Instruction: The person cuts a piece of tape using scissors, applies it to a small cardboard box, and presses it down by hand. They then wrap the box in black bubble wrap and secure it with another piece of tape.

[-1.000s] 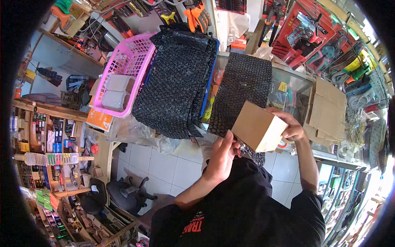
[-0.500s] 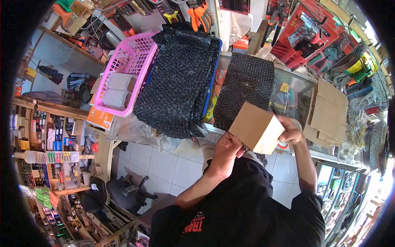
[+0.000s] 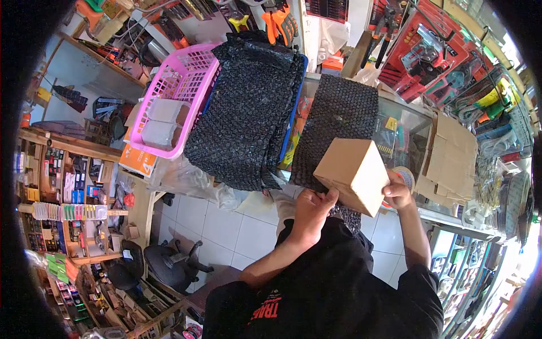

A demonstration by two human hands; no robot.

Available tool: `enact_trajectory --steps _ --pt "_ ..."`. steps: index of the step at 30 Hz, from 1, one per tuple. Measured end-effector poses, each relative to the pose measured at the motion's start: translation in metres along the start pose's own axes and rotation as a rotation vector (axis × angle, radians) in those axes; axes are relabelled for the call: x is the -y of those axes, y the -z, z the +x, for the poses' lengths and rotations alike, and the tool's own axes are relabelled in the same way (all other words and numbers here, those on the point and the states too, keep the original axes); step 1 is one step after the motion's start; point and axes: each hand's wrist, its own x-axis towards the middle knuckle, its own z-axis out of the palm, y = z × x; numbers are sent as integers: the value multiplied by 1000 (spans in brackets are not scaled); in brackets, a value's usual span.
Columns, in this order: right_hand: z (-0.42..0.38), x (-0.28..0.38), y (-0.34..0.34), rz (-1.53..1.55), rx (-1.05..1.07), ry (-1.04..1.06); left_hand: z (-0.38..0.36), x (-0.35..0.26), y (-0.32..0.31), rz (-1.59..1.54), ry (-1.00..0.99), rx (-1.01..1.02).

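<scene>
A plain brown cardboard box (image 3: 351,168) is held up between my two hands, over the near edge of the counter. My left hand (image 3: 312,217) grips its lower left edge, with the thumb on the side and the other fingers curled partly out of sight. On the opposite side, my right hand (image 3: 398,191) pinches the right face. Behind the box, a sheet of black bubble wrap (image 3: 341,107) lies on the glass counter and hangs over its front edge. The box's underside is hidden.
A thick stack of black bubble wrap (image 3: 248,107) lies left of the sheet, beside a pink basket (image 3: 195,101) holding wrapped packs. Flattened cardboard (image 3: 451,152) and a tape roll (image 3: 404,176) are to the right. An office chair (image 3: 169,265) stands at lower left.
The box has turned and tilted in my hands, and more of its side faces me. Both hands keep hold of it, and the left fingers have shifted a little along its edge.
</scene>
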Motion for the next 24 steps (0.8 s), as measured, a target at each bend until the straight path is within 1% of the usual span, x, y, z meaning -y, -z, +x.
enact_trajectory --steps 2,4,5,6,9,10,13,14,17,18,21,22,24 --pt "-4 -7 -7 107 -83 6 2 -2 7 61 34 64" --pt "-8 -17 -8 257 -133 -5 3 -11 2 35 -35 73" --pt "-10 -24 -7 332 -159 -11 1 -15 -6 -22 -120 49" --pt "-11 -27 -5 331 -177 1 0 -19 -12 -78 -206 25" --pt "-16 -35 0 436 -209 -12 2 -23 -3 -105 -162 60" --pt "-19 -37 1 416 -262 -22 4 -17 1 -119 -140 44" --pt "-19 -38 7 504 -84 9 2 -16 -1 -8 -235 -56" --pt "-20 -38 7 492 -93 4 0 -12 2 41 -269 -85" --pt "-19 -32 -2 471 -123 -12 3 5 11 317 -576 -227" --pt "-19 -31 -5 475 -133 -19 5 4 17 347 -595 -197" --pt "-14 -24 -21 524 -205 -75 24 -5 27 760 -1016 -140" --pt "-12 -19 -28 546 -234 -102 29 -5 31 777 -989 -88" --pt "-5 -10 -38 523 -178 -151 37 -2 32 622 -819 -57"
